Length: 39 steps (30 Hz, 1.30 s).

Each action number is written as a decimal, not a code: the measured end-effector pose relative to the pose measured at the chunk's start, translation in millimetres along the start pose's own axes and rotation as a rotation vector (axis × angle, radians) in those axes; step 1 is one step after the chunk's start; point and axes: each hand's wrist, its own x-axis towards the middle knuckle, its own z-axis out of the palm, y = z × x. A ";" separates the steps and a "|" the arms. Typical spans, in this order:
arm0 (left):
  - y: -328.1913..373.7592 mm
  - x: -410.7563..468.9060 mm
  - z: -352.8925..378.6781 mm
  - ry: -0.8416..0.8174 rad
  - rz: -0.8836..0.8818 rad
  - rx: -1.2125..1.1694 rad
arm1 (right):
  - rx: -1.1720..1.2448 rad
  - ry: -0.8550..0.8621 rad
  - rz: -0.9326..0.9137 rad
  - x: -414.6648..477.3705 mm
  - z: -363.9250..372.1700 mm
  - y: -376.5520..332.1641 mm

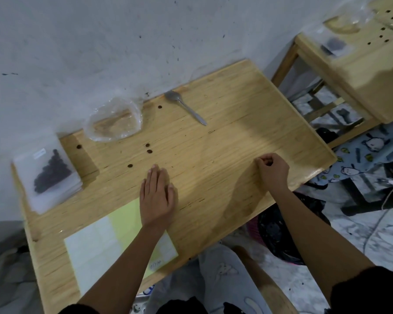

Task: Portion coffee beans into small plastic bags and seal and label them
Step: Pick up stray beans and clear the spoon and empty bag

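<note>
Left grip (157,196) released: fingers straight, palm flat on tabletop (236,105), wrist over label sheet (93,250). Right grip (273,171) curled near right edge, fingertips together; whether it holds anything, cannot tell. Filled bag (50,173) of coffee beans at far-left edge, atop stack of bags. Loose beans (149,151) scattered ahead of left grip. Spoon (185,107) and crumpled clear bag (115,121) near wall.

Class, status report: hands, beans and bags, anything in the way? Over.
Left hand flat on table, right hand curled, contents unclear. Filled bag, labelled, at left edge; clear bag by wall looks empty. Loose beans scattered mid-table, spoon lying apart.
</note>
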 end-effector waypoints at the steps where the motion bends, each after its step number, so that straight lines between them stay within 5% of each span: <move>1: 0.1 0.2 0.1 0.004 -0.001 0.002 | -0.020 -0.005 -0.006 -0.2 0.5 -0.4; 8: -2.3 0.8 1.3 -0.005 0.001 -0.015 | 0.071 -0.052 0.054 -5.5 7.1 -9.2; 16: -21.5 -22.0 -16.8 -0.057 0.038 0.015 | 0.777 -0.507 0.349 -32.0 75.0 -68.7; 25: -42.9 -42.2 -20.5 -0.045 -0.127 0.078 | 0.091 -0.650 -0.246 -52.8 159.1 -130.6; 39: -51.7 -11.2 -24.9 0.153 -0.548 -0.005 | -0.208 -0.700 -0.623 -36.8 200.7 -138.8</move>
